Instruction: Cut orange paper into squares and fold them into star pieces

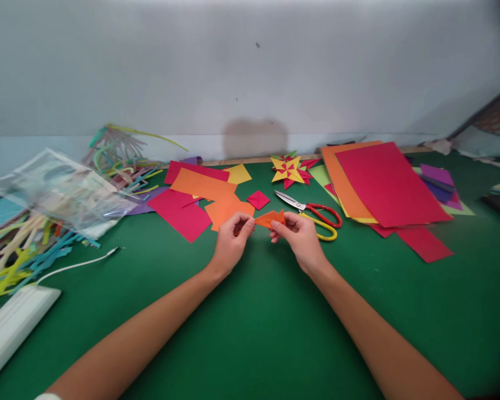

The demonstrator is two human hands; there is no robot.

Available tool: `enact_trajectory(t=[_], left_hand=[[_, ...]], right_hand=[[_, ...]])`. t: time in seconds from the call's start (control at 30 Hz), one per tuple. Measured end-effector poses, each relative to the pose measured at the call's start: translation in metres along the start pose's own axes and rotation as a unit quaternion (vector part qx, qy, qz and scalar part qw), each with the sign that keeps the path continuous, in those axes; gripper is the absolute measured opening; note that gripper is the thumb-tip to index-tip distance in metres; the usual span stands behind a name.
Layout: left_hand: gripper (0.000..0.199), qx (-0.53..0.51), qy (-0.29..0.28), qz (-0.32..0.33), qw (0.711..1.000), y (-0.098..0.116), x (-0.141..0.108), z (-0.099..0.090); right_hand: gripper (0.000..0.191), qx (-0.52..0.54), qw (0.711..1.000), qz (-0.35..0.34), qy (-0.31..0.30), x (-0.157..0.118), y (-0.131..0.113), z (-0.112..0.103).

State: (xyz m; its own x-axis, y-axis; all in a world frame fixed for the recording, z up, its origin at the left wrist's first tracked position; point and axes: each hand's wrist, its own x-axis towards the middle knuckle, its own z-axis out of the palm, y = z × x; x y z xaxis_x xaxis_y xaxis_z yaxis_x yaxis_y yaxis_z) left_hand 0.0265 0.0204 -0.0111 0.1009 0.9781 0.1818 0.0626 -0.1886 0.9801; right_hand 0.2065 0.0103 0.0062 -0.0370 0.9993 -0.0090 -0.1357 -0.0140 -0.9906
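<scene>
A small folded piece of orange paper [266, 219] is held up between my two hands over the green table. The thumb and fingers of my left hand [234, 236] pinch its pointed left end. On its wider right side, my right hand [299, 236] grips it between thumb and fingers. Just beyond the hands lies a red folded paper square [258, 199]. Scissors [306, 210] with one red and one yellow handle rest behind my right hand. Farther back are folded paper stars [290, 168] in yellow and red.
Orange sheets [202, 184] and red sheets [186, 214] lie at the left of centre. A stack topped by a large red sheet [394, 180] lies right. Many coloured strips [20, 255], a clear plastic bag [66, 175] and a white power strip [19, 319] with a cable occupy the left side.
</scene>
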Motion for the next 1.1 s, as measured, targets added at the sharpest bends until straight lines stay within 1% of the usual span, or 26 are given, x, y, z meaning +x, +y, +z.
enact_trajectory(t=[0.17,0.33,0.5,0.57,0.67,0.8,0.87,1.1], left_hand=[[0.023,0.003,0.024,-0.006,1.000,0.0005,-0.0001,0.0000],[0.026,0.005,0.029,-0.012,1.000,-0.0009,-0.0004,0.0005],[0.029,0.018,0.083,-0.013,0.996,-0.0039,0.0033,-0.0022],[0.029,0.009,0.090,-0.018,0.996,-0.0035,0.0039,-0.0028],[0.032,-0.004,0.068,-0.026,0.997,-0.0002,0.0022,-0.0019],[0.031,0.023,-0.003,-0.024,0.999,0.0043,-0.0013,0.0008],[0.028,0.037,-0.026,-0.020,0.999,0.0044,-0.0021,0.0014],[0.025,0.029,-0.020,-0.024,0.999,-0.0006,-0.0001,0.0005]], right_hand=[[0.026,0.000,1.000,0.000,0.003,0.0005,0.0016,-0.0007],[0.026,0.002,1.000,0.002,-0.001,0.0003,0.0026,-0.0009],[0.026,0.013,1.000,0.001,0.004,0.0013,0.0031,-0.0027],[0.026,0.018,1.000,0.001,0.007,0.0017,0.0029,-0.0031],[0.027,0.025,1.000,0.006,0.007,0.0020,0.0027,-0.0032],[0.028,0.015,1.000,0.005,0.005,0.0013,0.0020,-0.0025],[0.027,0.005,1.000,0.002,-0.001,0.0005,0.0015,-0.0013],[0.029,-0.023,1.000,0.000,0.006,-0.0004,0.0019,0.0018]])
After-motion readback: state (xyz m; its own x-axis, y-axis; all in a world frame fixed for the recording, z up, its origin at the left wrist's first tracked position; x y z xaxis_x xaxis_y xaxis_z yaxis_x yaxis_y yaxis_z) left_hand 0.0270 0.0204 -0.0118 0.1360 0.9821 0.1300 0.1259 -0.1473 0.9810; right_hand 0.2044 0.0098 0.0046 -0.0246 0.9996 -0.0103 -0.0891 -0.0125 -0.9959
